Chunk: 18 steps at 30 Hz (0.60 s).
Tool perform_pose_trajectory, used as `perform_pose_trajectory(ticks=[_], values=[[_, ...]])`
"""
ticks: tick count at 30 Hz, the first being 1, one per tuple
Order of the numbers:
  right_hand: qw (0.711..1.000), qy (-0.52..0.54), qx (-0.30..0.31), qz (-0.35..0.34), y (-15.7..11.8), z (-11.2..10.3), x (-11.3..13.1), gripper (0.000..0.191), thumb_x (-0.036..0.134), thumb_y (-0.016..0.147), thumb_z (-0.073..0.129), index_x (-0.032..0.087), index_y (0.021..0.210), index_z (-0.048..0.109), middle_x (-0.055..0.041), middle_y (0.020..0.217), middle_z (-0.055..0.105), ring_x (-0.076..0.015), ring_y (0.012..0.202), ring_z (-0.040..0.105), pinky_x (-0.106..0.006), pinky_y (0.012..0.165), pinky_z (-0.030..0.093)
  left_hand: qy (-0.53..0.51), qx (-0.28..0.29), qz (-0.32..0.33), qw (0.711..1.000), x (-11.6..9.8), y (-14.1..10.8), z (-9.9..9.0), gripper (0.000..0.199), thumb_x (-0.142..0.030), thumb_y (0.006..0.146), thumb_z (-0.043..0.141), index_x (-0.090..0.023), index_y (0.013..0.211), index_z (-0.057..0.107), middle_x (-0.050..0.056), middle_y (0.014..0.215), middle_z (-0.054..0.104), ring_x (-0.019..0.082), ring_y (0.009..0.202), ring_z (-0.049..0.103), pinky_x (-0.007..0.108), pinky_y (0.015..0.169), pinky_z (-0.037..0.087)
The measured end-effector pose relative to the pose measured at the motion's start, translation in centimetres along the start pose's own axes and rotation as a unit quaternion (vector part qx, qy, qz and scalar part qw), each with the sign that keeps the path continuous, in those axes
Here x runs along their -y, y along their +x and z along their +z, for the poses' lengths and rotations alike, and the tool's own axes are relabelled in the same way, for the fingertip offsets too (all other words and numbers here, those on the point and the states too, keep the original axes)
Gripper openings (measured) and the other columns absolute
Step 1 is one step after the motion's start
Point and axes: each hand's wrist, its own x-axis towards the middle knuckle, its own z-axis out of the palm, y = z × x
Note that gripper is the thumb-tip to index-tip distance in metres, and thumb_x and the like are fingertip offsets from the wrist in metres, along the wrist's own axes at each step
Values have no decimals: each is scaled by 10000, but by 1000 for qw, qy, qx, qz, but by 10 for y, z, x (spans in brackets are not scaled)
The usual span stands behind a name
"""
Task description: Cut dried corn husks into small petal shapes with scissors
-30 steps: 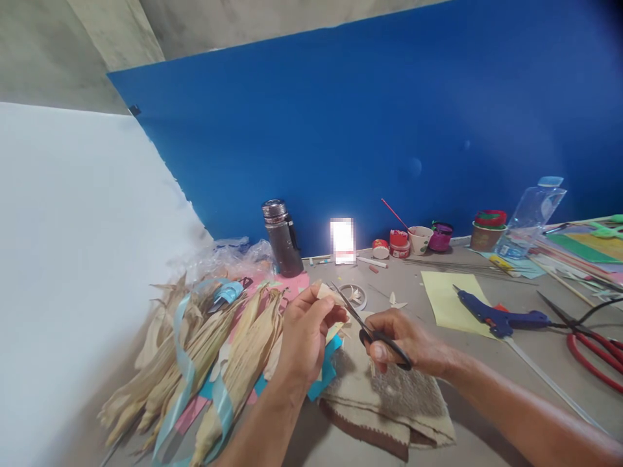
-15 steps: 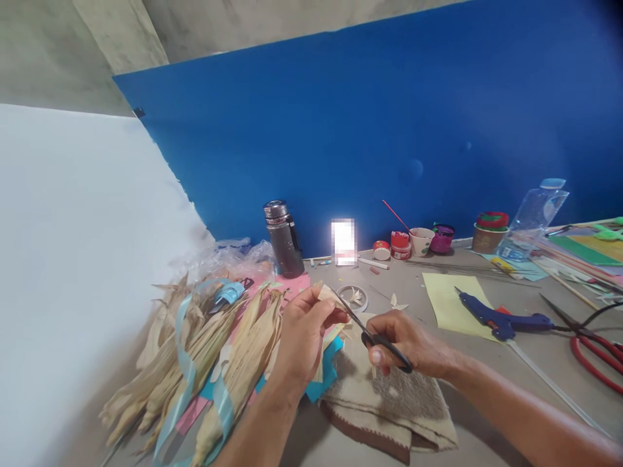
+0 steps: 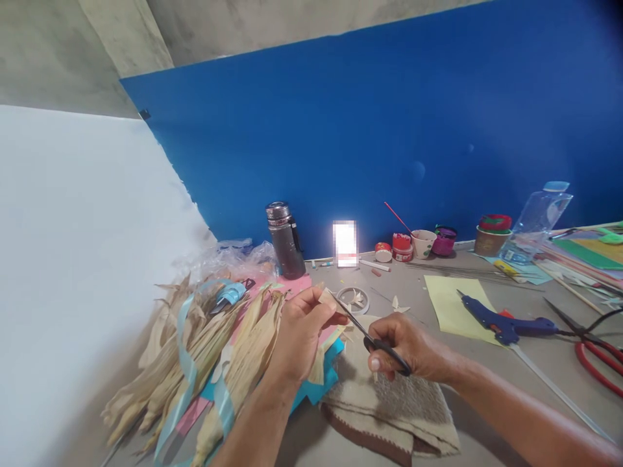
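Note:
Between its thumb and fingers, my left hand (image 3: 302,331) pinches a small pale piece of corn husk (image 3: 328,298). My right hand (image 3: 402,347) is wrapped round the handles of black scissors (image 3: 387,350), whose blades point up and left against the piece's right edge. Beneath both hands lies a folded beige cloth (image 3: 394,408) with a brown edge. Blue paper (image 3: 333,366) shows beside my left wrist. Dried husks (image 3: 253,350) with a light blue ribbon (image 3: 183,344) lie to the left.
A dark flask (image 3: 287,250) stands at the back, with paint pots (image 3: 402,248) and a plastic bottle (image 3: 535,220) farther right. Behind the cloth is a tape roll (image 3: 354,301). A blue glue gun (image 3: 506,322) and red-handled scissors (image 3: 598,360) lie at right.
The scissors in my right hand have shifted very slightly and look more closed at the husk piece. My left hand keeps its pinch. The whole view has moved a little.

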Motion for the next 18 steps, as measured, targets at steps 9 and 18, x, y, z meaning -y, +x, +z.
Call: perform_pose_trajectory(ticks=[9, 18], values=[[1000, -13, 18, -13, 0, -5, -6, 429, 531, 680, 789, 164, 625, 573, 13, 524, 596, -107, 470, 524, -202, 453, 353, 71, 47, -38, 996, -3, -1, -7, 85, -232, 735, 656, -163, 685, 657, 40, 719, 688, 177, 722, 665, 317, 774, 521], [1000, -6, 29, -3, 1, -7, -8, 417, 501, 649, 823, 159, 606, 586, 25, 500, 586, -101, 448, 527, -193, 427, 344, 72, 78, -51, 993, -13, -2, -9, 75, -175, 716, 635, -162, 641, 636, 51, 682, 682, 166, 674, 623, 314, 726, 512]])
